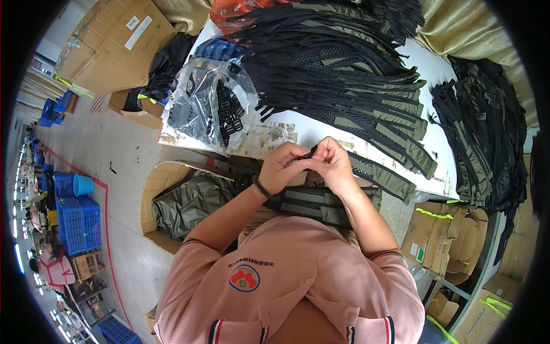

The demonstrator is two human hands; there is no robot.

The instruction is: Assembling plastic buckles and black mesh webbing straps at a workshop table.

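The left hand (282, 167) and right hand (332, 164), fingers clamped, pinched a small black piece (313, 150) (olive-and-black mesh straps (338, 77) lay heaped at one o'clock).

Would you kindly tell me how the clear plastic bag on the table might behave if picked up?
The clear plastic bag would probably sag and crumple, since its film looks thin and wrinkled. The black pieces inside would likely shift, as they seem loosely heaped. Its glossy surface might feel slippery.
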